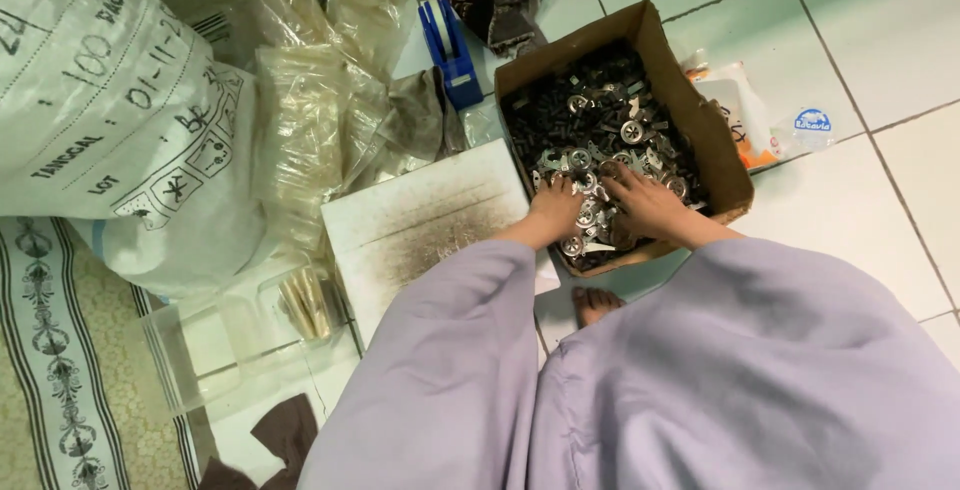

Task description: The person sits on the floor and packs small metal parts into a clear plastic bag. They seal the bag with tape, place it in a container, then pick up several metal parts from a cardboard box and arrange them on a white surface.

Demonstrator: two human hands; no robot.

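White tiled floor (880, 70), cardboard box (690, 100)

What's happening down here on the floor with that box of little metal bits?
A person in lilac sleeves sits on the tiled floor with both hands in a cardboard box of small dark and silvery metal parts. The left hand and right hand rest on the parts at the near end. Beside the box lie a smudged white board, clear plastic bags, a blue tape dispenser and a large white sack.
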